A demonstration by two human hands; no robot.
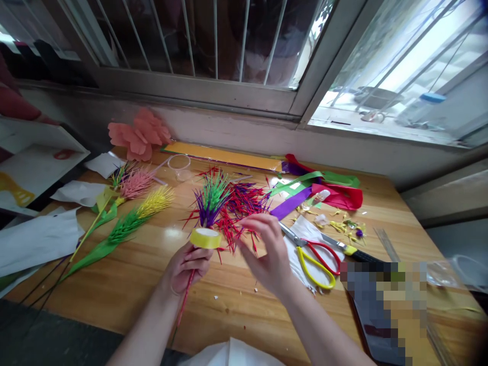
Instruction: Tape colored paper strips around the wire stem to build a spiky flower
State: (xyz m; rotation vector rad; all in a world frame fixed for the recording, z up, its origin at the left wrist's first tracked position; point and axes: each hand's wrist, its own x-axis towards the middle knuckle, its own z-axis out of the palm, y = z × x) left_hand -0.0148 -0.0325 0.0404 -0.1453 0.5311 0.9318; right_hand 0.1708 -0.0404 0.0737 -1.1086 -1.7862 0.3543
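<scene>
My left hand [190, 267] is wrapped round the red stem of a paper flower spike [213, 198], which stands upright with green tips and purple lower spikes. A yellow roll of tape [206, 238] sits at the top of that hand, against the base of the spike; whether it is stuck to the stem I cannot tell. To the right, my right hand [267, 249] is raised with thumb and fingers apart and nothing visible between them. Behind both hands lies a pile of red and purple paper spikes [246, 203].
Scissors [314, 259] with red and yellow handles lie beside a utility knife [354, 251] on the right. Finished-looking green and yellow paper wheat [129, 226] rests at left. Crepe paper strips [335, 193], a pink paper flower [139, 134] and a pixelated tablet-like device [375, 320] are around.
</scene>
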